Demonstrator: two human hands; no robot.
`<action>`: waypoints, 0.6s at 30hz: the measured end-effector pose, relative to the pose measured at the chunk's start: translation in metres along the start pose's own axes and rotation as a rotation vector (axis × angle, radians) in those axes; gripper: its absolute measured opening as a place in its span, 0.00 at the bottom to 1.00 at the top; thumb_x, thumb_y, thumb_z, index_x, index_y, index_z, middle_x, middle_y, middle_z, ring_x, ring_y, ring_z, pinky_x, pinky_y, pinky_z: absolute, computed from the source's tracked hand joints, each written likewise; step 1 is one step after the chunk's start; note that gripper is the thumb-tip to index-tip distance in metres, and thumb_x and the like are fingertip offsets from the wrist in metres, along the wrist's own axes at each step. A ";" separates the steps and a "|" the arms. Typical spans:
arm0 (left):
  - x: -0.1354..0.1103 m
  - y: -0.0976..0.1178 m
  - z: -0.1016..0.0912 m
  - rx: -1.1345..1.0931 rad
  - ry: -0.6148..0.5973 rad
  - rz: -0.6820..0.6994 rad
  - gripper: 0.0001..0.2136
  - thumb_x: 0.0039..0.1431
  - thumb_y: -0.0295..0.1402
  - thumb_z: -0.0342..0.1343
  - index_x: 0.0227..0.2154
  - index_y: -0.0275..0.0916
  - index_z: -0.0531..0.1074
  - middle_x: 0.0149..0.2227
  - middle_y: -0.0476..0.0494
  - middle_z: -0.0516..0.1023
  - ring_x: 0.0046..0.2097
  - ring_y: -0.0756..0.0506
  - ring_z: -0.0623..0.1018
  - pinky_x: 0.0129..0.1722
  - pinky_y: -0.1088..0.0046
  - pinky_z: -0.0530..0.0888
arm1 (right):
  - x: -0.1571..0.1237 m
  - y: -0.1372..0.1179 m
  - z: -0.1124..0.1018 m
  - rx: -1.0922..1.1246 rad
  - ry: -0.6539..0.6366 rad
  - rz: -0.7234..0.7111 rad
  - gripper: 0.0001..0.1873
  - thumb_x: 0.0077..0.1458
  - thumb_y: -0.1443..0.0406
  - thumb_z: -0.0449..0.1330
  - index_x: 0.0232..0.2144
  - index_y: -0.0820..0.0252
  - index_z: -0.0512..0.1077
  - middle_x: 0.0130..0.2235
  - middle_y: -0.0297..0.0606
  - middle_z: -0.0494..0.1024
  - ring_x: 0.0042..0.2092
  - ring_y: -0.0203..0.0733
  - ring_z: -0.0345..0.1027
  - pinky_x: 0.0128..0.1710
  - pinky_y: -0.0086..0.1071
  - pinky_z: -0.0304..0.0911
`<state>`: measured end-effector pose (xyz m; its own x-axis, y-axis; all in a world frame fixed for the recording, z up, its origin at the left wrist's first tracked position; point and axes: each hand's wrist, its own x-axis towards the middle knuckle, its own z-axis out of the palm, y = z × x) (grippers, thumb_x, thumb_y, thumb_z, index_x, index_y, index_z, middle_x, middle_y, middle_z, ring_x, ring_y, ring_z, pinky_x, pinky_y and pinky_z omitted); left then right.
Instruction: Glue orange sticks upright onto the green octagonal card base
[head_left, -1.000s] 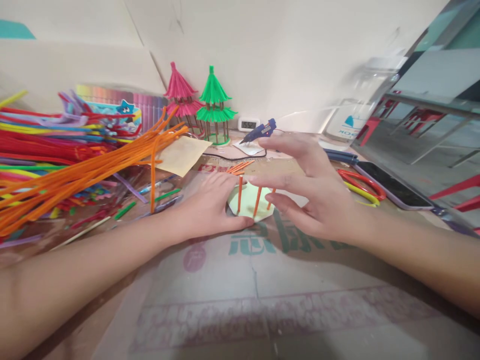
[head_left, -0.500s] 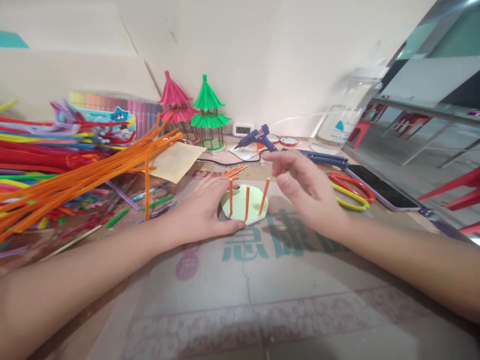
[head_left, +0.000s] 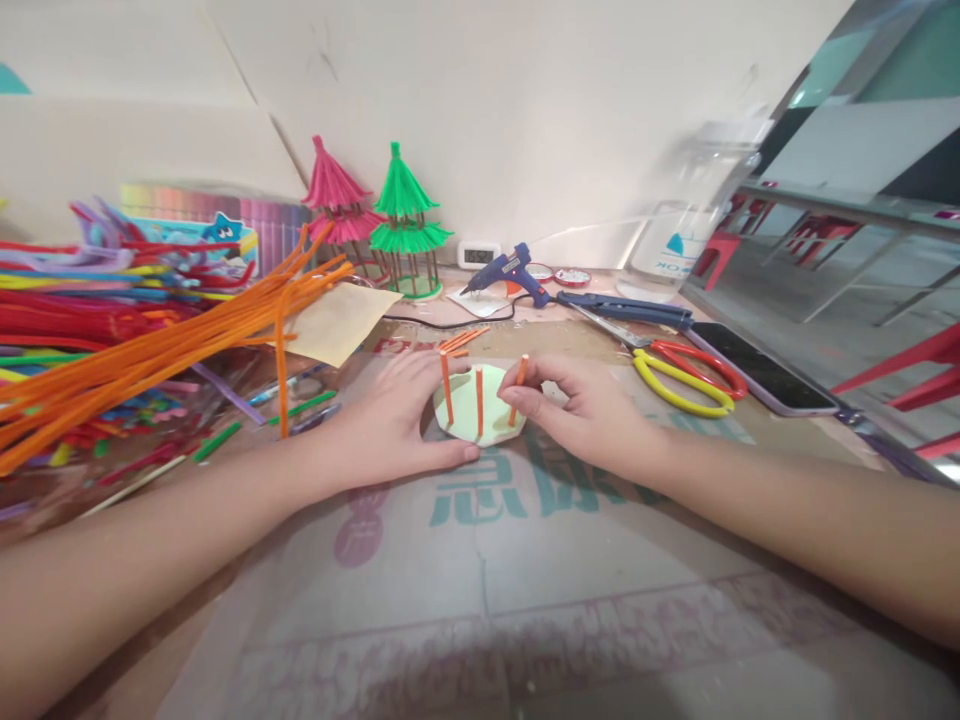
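Note:
A pale green many-sided base lies on the plastic-covered table before me. Three short orange sticks stand up from it, one at the left, one at the front and one at the right. My left hand curves around the base's left side, thumb by the front edge and fingers behind, holding it. With thumb and index finger, my right hand pinches the right stick, which leans slightly. Loose orange pieces lie just behind the base.
Bundled orange pipe cleaners and a colourful heap fill the left. Pink and green pagoda models, a clock and a blue glue gun stand behind. Scissors, a phone and a clear jug are right.
My right hand has come down and left from above the table, closing its fingertips on the right orange stick. My left hand stays at the base. The view has shifted slightly.

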<state>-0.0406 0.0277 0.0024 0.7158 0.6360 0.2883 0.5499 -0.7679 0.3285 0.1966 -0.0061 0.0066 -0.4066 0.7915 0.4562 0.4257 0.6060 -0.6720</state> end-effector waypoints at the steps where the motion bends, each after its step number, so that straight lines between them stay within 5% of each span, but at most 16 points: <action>1: 0.000 0.000 0.000 0.005 0.002 0.005 0.33 0.54 0.50 0.62 0.59 0.41 0.63 0.60 0.34 0.70 0.61 0.33 0.69 0.59 0.50 0.67 | 0.000 0.000 0.000 -0.013 0.003 0.000 0.10 0.64 0.62 0.56 0.31 0.59 0.70 0.28 0.32 0.74 0.30 0.35 0.67 0.32 0.29 0.61; 18: 0.002 0.004 -0.003 0.029 -0.014 -0.010 0.29 0.55 0.45 0.60 0.57 0.40 0.64 0.58 0.35 0.71 0.59 0.33 0.70 0.59 0.51 0.67 | 0.000 0.002 0.000 -0.078 0.024 -0.056 0.11 0.65 0.61 0.56 0.31 0.58 0.71 0.28 0.32 0.74 0.30 0.36 0.67 0.32 0.29 0.60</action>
<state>-0.0386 0.0264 0.0066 0.7163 0.6424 0.2724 0.5690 -0.7638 0.3047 0.1972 -0.0054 0.0053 -0.4122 0.7572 0.5067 0.4643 0.6531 -0.5982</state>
